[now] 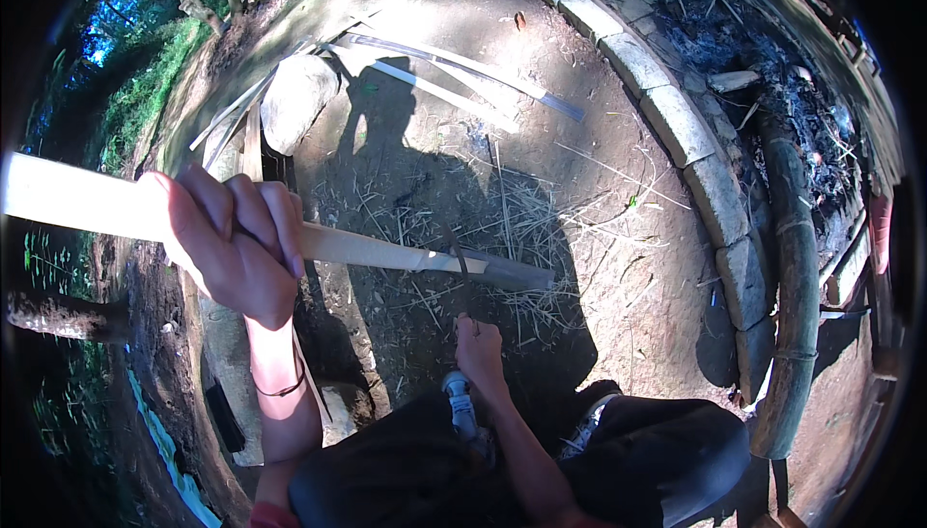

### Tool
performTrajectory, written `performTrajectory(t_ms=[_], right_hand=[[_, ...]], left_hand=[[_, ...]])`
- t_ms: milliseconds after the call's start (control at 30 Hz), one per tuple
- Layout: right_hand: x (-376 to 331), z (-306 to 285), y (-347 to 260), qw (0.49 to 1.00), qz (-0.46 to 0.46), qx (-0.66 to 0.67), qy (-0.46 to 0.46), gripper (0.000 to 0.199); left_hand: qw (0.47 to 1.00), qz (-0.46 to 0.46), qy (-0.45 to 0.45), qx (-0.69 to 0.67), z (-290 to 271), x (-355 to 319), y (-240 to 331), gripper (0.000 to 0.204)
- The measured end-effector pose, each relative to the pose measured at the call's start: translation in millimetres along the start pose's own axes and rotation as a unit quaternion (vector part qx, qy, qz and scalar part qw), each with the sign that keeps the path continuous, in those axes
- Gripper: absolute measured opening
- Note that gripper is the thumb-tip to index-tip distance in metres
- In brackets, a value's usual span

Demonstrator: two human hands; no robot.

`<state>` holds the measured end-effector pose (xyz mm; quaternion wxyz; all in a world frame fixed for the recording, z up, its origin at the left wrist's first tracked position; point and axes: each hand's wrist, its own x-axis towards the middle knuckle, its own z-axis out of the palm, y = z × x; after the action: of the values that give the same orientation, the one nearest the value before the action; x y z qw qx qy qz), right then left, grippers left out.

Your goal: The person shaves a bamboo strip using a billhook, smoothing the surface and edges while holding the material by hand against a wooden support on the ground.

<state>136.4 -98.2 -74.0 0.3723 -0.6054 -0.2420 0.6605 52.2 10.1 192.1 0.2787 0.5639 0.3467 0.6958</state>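
My left hand is wrapped round a long pale bamboo strip, which runs across from the left rim to the middle. Beyond a step near the blade, the strip's far-right end looks darker and grey. In my right hand, closed low in front of my knees, is a knife; its thin dark blade points away from me and crosses the strip. Whether the edge is biting into the strip I cannot tell. Thin shavings lie scattered on the ground beneath it.
More split bamboo strips lie ahead, some by a pale rock. At right, a curved brick border rings an ashy fire pit, with a thick bamboo pole across it. Greenery grows at far left.
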Motion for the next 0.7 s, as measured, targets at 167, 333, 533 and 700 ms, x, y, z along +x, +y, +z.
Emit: performTrajectory(t_ms=[167,333,533,700], right_hand=[[-20.3,15.7,-7.7,0.993,-0.092,0.029,-0.068,0.048],[14.1,4.9,14.7,0.999,-0.024,-0.027,0.007,0.046],[-10.5,3.4,-8.8,0.997,-0.06,-0.047,-0.018,0.048],[8.3,-1.0,6.1,0.995,-0.076,-0.062,0.011,0.044]], left_hand=[[1.0,0.006,-0.006,0.027,1.7,3.6,1.6,0.045],[1.0,0.004,0.003,0.024,-1.9,1.6,2.6,0.045],[0.999,0.002,-0.001,0.038,4.7,1.2,1.5,0.045],[1.0,-0.004,-0.003,0.025,9.3,-0.1,6.7,0.045]])
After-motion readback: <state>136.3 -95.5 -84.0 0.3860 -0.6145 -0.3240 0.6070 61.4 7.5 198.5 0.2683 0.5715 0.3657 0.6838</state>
